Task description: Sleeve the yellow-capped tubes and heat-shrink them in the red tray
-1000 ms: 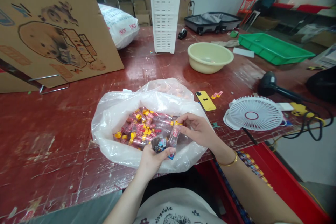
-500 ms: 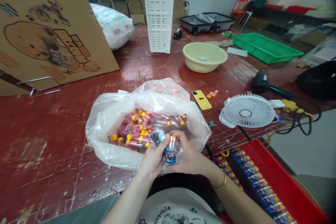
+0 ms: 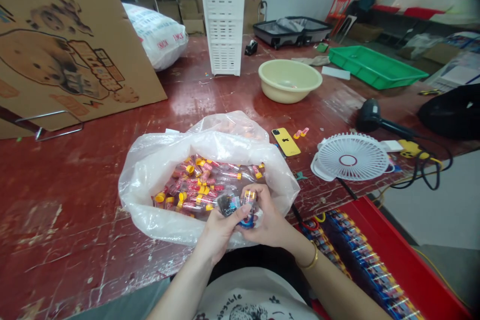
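In my right hand (image 3: 269, 217) is a small bottle (image 3: 248, 202) with a yellow cap and a blue printed sleeve, its fingers curled around the far and right sides. My left hand (image 3: 219, 230) grips a small bunch of flat printed plastic sleeves (image 3: 227, 204), while its thumb presses on the front of the bottle. Both hands are over the near edge of an open, translucent white plastic bag (image 3: 140, 185). Inside it lie many small clear bottles (image 3: 198, 185) with yellow caps and pink-red contents. My fingers partly cover the bottle's lower part.
A yellow phone (image 3: 286, 142), a white fan (image 3: 350, 157) and a black hair dryer (image 3: 371, 116) lie to the right. Beyond stand a cream basin (image 3: 290, 92) and a green tray (image 3: 375, 67). A red bin (image 3: 405, 250) holds rows of sleeved bottles below. A cardboard box (image 3: 75, 55) stands left.
The bottle has tilted and turned in my fingers, and my left thumb has moved across its front. The sleeves have shifted slightly. The whole view has moved a little.
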The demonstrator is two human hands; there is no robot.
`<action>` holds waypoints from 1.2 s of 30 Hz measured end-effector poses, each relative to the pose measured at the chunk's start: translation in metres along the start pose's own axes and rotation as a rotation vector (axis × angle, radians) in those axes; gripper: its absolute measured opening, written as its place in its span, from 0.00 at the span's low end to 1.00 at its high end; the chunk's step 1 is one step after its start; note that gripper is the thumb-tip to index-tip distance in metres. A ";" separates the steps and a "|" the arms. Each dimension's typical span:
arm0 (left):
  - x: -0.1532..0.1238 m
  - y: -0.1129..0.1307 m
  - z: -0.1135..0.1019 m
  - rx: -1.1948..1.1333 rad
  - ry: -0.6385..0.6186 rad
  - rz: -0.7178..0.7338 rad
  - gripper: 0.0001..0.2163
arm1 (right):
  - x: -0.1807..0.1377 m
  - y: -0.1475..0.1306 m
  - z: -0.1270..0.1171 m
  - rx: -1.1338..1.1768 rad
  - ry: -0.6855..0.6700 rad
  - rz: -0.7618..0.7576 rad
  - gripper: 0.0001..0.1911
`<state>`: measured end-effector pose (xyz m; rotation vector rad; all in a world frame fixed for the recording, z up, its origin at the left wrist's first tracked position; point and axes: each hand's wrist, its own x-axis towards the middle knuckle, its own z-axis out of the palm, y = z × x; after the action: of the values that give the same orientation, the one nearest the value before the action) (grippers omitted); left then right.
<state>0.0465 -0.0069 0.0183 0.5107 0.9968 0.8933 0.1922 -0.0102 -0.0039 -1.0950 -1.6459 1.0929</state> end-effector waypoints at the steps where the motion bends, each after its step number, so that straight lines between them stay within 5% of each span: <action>1: 0.001 -0.001 -0.001 0.000 -0.007 -0.005 0.16 | -0.001 0.001 0.001 0.003 0.006 -0.008 0.35; 15: 0.002 -0.003 0.003 0.112 0.063 -0.008 0.23 | -0.006 0.003 -0.005 -0.022 0.092 -0.018 0.37; 22: 0.009 -0.004 -0.003 0.138 0.077 -0.098 0.31 | -0.067 0.012 -0.064 -0.266 0.546 -0.040 0.33; 24: 0.010 -0.005 -0.006 0.196 0.104 -0.068 0.33 | -0.106 0.031 -0.098 -0.459 0.672 0.081 0.31; 27: 0.011 -0.006 -0.007 0.241 0.118 -0.011 0.32 | -0.169 0.074 -0.152 -0.779 0.895 0.623 0.35; 29: 0.013 -0.007 -0.004 0.239 0.116 -0.003 0.32 | -0.201 0.104 -0.178 -0.824 0.928 0.808 0.34; 32: 0.015 -0.008 -0.001 0.226 0.116 -0.035 0.30 | -0.217 0.141 -0.196 -0.843 0.881 0.903 0.33; 36: 0.014 -0.006 -0.001 0.224 0.126 -0.061 0.27 | -0.192 0.176 -0.199 -0.863 0.807 0.888 0.32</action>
<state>0.0513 0.0015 0.0064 0.6150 1.2299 0.7710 0.4649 -0.1121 -0.1556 -2.5579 -0.9037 0.2117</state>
